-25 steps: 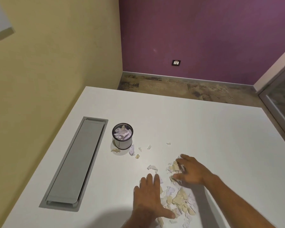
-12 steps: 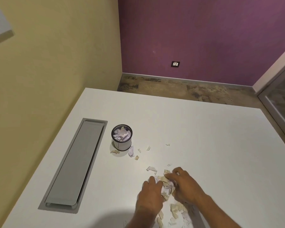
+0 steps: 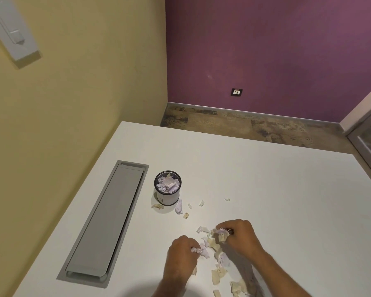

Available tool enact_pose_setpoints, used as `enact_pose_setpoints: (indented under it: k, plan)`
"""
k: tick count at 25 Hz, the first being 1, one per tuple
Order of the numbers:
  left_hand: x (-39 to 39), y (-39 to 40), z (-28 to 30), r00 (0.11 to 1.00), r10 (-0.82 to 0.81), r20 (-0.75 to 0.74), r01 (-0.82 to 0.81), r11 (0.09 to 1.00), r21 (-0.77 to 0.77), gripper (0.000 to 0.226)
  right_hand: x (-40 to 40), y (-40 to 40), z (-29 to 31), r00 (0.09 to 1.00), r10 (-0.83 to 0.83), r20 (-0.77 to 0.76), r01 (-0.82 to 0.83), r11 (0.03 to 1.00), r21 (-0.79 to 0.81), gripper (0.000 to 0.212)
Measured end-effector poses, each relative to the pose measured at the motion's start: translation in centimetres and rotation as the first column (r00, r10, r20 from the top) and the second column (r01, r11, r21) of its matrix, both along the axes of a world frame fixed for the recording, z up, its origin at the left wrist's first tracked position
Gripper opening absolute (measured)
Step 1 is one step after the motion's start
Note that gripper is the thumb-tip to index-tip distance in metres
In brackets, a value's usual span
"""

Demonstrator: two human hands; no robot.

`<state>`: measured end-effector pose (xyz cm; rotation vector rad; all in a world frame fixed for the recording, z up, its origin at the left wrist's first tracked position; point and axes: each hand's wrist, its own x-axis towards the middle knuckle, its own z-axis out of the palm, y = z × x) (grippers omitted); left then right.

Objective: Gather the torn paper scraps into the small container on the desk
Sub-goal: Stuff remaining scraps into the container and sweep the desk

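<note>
The left hand (image 3: 183, 257) is curled around a wad of scraps (image 3: 215, 246), and the right hand (image 3: 240, 235) pinches another wad. Loose scraps lie on the bench (image 3: 287, 200) between the hands and nearer than them. The container (image 3: 167, 188), partly filled, stands beyond the left hand, well apart.

Both hands — left hand (image 3: 181, 257), right hand (image 3: 241, 235) — fisted around paper scraps (image 3: 212, 243)

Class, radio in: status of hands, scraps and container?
Left hand, right hand: each shut on scraps. Container part full, strays beside it. Path clear.
</note>
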<state>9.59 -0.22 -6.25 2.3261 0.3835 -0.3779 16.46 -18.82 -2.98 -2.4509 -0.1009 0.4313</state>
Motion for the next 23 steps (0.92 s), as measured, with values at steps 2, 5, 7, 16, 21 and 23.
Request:
enact_pose_setpoints:
  k: [2, 5, 7, 16, 21, 23]
  plan:
    - [0.4, 0.9, 0.5, 0.995, 0.097, 0.012, -0.096, 0.992, -0.082, 0.012, 1.2, 0.9, 1.3, 0.998, -0.058, 0.02, 0.055, 0.992, 0.111, 0.031]
    - [1.4, 2.6, 1.6, 0.977, 0.211, 0.045, -0.197, 0.957, -0.213, 0.017, 3.5, 3.5, 3.8, 0.99, -0.137, -0.031, 0.139, 0.922, 0.361, 0.049]
    - [2.2, 3.7, 2.3, 0.964, 0.255, 0.078, -0.225, 0.935, -0.273, 0.023, 5.4, 5.9, 5.2, 0.988, -0.147, -0.045, 0.151, 0.862, 0.484, 0.054]
    - [6.7, 9.2, 8.0, 0.871, 0.384, 0.308, -0.283, 0.903, -0.324, 0.019, 12.0, 16.6, 7.4, 0.959, 0.217, 0.181, -0.23, 0.972, 0.056, 0.032]
    - [9.4, 12.0, 10.7, 0.814, 0.461, 0.353, -0.331, 0.868, -0.369, 0.027, 12.3, 19.4, 6.2, 0.795, 0.595, 0.116, -0.486, 0.74, -0.466, 0.016]
    - [10.2, 12.7, 10.8, 0.806, 0.472, 0.357, -0.348, 0.866, -0.359, 0.023, 12.4, 20.1, 5.6, 0.785, 0.616, 0.068, -0.5, 0.694, -0.518, 0.018]
